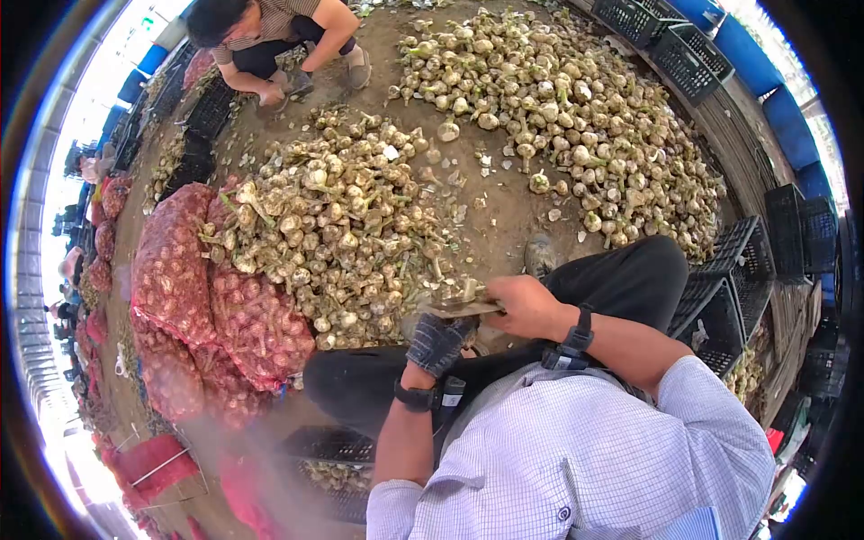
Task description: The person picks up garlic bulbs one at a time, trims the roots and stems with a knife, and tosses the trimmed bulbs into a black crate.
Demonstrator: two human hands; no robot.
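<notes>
My left hand [437, 344], in a dark knit glove, is closed round something at the near edge of the garlic heap [333, 225]; what it holds is mostly hidden. My bare right hand [522, 308] grips a flat metal blade tool [463, 308], its blade reaching left over the gloved fingers. A pale bit of garlic stem [470, 288] shows just above the blade. Both hands are close together over my lap, between my dark-trousered knees.
A second garlic heap [576, 126] spreads at the upper right. Red mesh sacks [175, 265] full of garlic lean at the left. Black crates [711, 324] stand at the right. Another person [270, 36] crouches at the upper left, hands near the ground.
</notes>
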